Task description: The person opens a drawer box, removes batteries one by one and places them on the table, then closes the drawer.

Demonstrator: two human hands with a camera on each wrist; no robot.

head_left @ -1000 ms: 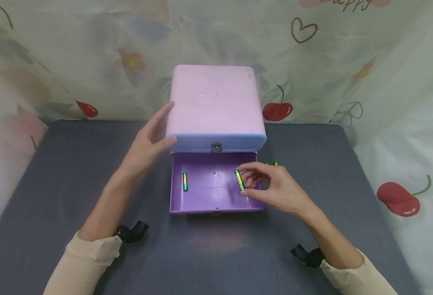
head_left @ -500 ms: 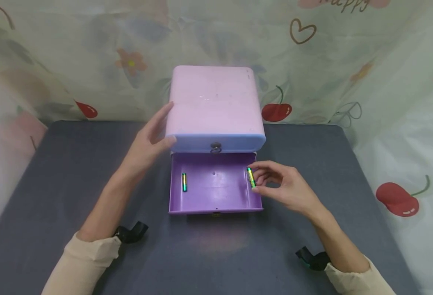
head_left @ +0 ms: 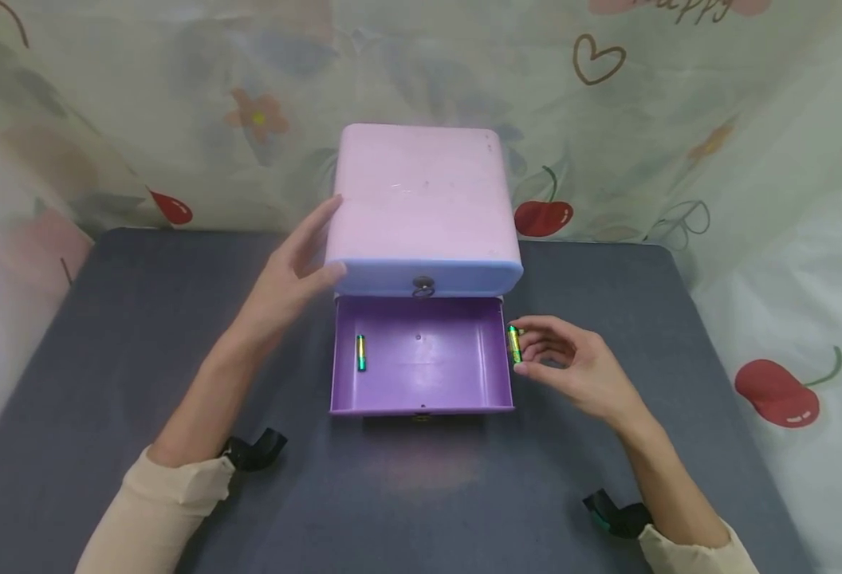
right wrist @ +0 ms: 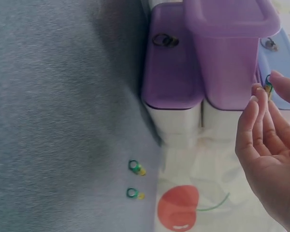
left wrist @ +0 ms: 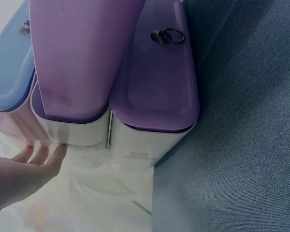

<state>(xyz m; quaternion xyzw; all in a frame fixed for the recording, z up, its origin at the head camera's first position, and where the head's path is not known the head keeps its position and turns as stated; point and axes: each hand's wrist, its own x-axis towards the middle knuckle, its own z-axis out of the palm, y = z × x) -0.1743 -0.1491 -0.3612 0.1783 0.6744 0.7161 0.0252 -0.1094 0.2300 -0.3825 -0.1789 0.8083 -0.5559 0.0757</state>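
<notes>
A small pink cabinet (head_left: 424,195) stands on the table with a shut blue top drawer (head_left: 381,279) and a purple drawer (head_left: 421,383) pulled out below it. One green-and-gold battery (head_left: 360,353) lies at the left inside the purple drawer. My left hand (head_left: 281,283) rests against the cabinet's left side, thumb near the front corner, fingers extended. Just past the drawer's right wall, my right hand (head_left: 575,363) pinches another battery (head_left: 514,344) between thumb and fingertips. Two more batteries, one of them this battery (right wrist: 135,167), stand on the table in the right wrist view.
Under the pulled-out drawer is a shut darker purple drawer (left wrist: 159,82) with a ring pull. Behind the grey table (head_left: 421,510) hangs a printed curtain (head_left: 421,64). Black straps with mounts are on both wrists.
My right hand has moved right with the pinched battery, from over the drawer to just outside its right wall. My left hand has stayed against the cabinet.
</notes>
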